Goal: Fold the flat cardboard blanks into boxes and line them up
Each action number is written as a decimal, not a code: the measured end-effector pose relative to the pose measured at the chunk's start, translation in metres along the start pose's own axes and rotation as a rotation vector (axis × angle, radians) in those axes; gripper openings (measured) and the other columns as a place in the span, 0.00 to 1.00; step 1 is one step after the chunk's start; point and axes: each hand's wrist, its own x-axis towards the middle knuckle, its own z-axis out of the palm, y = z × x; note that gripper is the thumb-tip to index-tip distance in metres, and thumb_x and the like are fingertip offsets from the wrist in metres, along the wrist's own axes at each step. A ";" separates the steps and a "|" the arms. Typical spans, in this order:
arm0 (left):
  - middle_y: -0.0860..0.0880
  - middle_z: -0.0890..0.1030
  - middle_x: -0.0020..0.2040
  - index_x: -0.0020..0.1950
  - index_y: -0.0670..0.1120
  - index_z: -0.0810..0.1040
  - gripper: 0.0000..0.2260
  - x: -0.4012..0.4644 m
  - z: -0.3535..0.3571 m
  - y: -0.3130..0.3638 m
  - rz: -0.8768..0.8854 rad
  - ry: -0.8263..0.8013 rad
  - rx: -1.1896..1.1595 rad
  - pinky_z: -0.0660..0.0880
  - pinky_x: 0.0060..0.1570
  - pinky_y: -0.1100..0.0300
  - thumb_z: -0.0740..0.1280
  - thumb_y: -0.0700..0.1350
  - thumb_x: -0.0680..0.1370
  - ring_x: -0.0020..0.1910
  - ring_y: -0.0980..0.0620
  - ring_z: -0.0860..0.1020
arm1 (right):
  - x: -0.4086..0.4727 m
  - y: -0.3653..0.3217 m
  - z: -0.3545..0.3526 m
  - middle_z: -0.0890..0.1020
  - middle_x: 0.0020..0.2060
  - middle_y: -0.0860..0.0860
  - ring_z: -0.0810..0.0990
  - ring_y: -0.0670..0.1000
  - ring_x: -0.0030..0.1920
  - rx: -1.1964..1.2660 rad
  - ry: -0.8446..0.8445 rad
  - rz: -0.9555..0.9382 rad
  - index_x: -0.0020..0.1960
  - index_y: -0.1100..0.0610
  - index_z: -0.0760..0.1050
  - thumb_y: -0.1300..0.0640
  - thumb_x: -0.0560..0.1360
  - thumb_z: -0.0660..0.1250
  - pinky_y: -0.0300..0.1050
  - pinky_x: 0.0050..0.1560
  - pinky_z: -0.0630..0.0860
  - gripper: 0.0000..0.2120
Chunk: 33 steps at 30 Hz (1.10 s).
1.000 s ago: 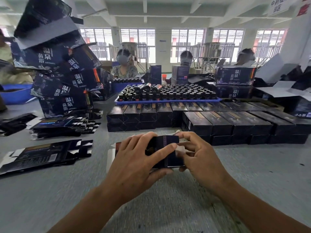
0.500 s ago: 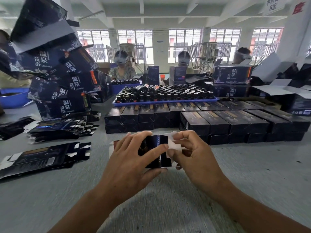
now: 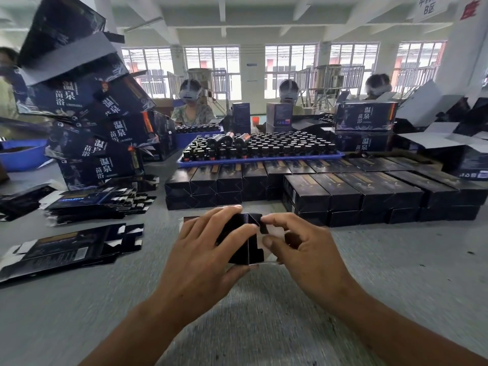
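Left hand (image 3: 203,249) grips box (image 3: 241,244) | right hand (image 3: 303,249) pinches end flap (image 3: 262,228) | light, creasable card: hold panels, not flaps.

Both hands (image 3: 264,254) and forearms are bare, no sleeves or gloves.

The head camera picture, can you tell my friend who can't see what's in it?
Two hands hold a small dark box above a grey table: the left hand grips its side, and the right hand pinches an end flap. Behind stand rows of finished boxes, with flat blanks to the left.
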 end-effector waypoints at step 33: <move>0.42 0.71 0.72 0.67 0.53 0.71 0.25 0.000 0.000 0.000 -0.061 0.093 -0.289 0.80 0.57 0.49 0.75 0.54 0.73 0.67 0.43 0.75 | -0.007 -0.014 0.002 0.81 0.52 0.38 0.81 0.42 0.50 -0.102 0.065 -0.169 0.60 0.45 0.77 0.55 0.75 0.74 0.32 0.48 0.77 0.16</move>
